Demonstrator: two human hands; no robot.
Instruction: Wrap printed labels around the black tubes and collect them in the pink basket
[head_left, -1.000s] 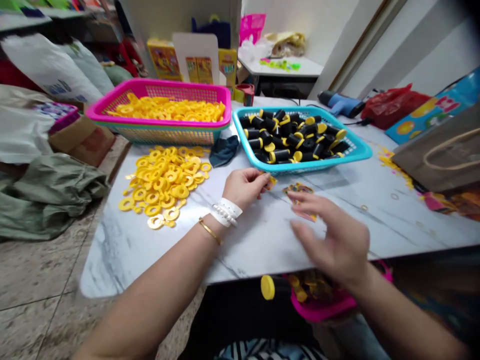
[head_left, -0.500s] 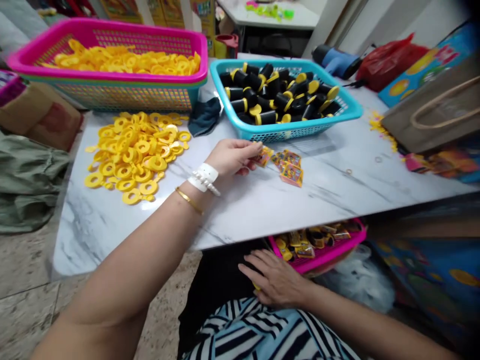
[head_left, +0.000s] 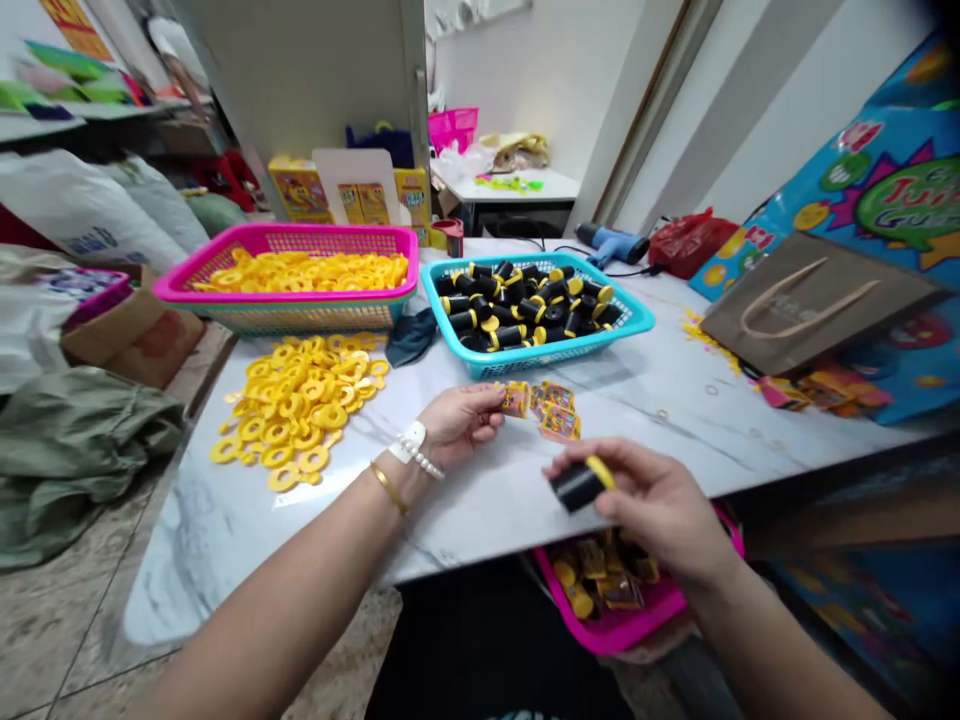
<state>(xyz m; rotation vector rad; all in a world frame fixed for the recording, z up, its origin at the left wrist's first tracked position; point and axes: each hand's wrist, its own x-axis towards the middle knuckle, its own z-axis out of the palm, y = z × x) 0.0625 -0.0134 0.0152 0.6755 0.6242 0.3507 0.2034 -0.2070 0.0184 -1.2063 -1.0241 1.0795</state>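
My left hand (head_left: 466, 418) pinches a small printed sticker (head_left: 516, 399) in orange and purple just above the table. A few like it lie in a small pile (head_left: 559, 415) right beside it. Lower right, my right hand (head_left: 652, 500) holds a small black tube with a yellow cap (head_left: 576, 488), tilted, over the table's front edge. Behind both hands stands a turquoise basket (head_left: 559, 358) full of similar black tubes. Below the table edge, a pink basket (head_left: 600, 638) holds tubes with printed wraps.
Yellow rings (head_left: 300, 405) are heaped on the marbled table (head_left: 450, 530) at left. Behind them a pink-rimmed basket (head_left: 289, 300) holds more yellow pieces. A dark cloth (head_left: 410, 337) lies between the baskets. A paper bag (head_left: 787, 310) and a blue heat gun (head_left: 611, 243) are at right.
My right hand has risen from my lap to above the table edge, and a black tube now shows in it. My left hand still holds the sticker. The view has tilted up.
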